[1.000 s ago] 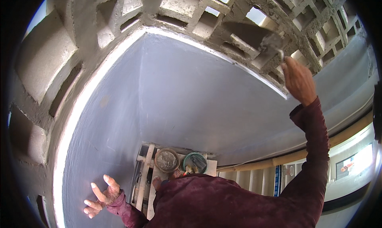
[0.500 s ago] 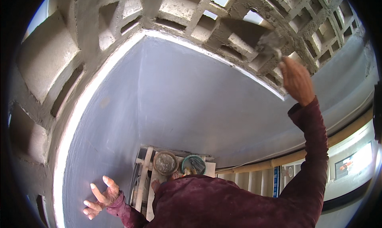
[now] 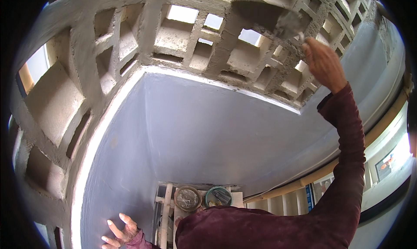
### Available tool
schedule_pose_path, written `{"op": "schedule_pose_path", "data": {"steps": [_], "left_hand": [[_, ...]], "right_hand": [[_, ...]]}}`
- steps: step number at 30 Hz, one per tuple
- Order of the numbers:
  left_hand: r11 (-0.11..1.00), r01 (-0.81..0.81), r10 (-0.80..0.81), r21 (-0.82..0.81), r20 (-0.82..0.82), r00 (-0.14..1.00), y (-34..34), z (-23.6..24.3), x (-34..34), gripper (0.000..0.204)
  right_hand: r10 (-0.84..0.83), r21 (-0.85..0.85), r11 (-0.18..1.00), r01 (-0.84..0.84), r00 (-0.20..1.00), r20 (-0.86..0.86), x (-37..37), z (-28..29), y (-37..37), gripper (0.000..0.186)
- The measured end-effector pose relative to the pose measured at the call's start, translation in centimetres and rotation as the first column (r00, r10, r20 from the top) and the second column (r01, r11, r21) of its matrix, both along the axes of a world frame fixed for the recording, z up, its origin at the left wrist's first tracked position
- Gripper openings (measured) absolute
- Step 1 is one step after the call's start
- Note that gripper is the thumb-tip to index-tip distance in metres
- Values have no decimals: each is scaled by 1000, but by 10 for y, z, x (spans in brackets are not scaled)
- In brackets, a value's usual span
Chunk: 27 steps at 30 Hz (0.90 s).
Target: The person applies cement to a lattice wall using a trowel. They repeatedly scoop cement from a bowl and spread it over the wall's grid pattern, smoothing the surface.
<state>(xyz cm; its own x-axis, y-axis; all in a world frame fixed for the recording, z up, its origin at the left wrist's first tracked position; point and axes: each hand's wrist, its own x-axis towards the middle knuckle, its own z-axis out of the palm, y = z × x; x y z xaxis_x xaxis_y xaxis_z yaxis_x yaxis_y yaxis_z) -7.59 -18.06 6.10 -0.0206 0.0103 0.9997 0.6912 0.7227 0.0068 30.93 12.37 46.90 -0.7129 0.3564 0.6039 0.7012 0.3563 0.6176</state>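
My right hand (image 3: 323, 64) is raised at the upper right, closed round the handle of a trowel (image 3: 287, 24). The slightly blurred blade is up against the concrete lattice (image 3: 150, 40), which has square and oblong openings and rough grey mortar round them; whether it touches cannot be made out exactly. My left hand (image 3: 124, 231) is low at the left, fingers spread and empty, beside the smooth blue-grey wall (image 3: 217, 131); I cannot tell whether the fingertips rest on it.
Below me, a round tub of grey mixture (image 3: 187, 199) and a green bucket with tools (image 3: 219, 197) stand on boards beside a wooden rail (image 3: 167, 205). A bamboo pole (image 3: 312, 174) runs along the right, with a pale cord near it.
The view has tilted, so walls and buckets sit lower in the picture. My right hand and trowel have moved higher along the lattice. My left hand stays spread, lower in view.
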Motion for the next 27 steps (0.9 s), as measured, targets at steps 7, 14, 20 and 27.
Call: {"op": "schedule_pose_path", "data": {"steps": [7, 14, 20, 27], "left_hand": [[999, 2, -3, 43, 25, 1000, 3, 0, 5, 39], [997, -38, 52, -69, 205, 977, -9, 3, 14, 48], [986, -52, 88, -161, 227, 970, -15, -1, 19, 55], [983, -54, 89, -176, 195, 977, -16, 3, 19, 51]], "right_hand": [[-37, 77, 995, 58, 967, -253, 3, -55, -55, 24], [-57, 99, 988, 115, 888, -456, -4, -129, -36, 38], [-48, 112, 986, 122, 858, -512, -12, -130, -27, 37], [-41, 56, 994, 90, 817, -576, -13, -131, -30, 36]]}}
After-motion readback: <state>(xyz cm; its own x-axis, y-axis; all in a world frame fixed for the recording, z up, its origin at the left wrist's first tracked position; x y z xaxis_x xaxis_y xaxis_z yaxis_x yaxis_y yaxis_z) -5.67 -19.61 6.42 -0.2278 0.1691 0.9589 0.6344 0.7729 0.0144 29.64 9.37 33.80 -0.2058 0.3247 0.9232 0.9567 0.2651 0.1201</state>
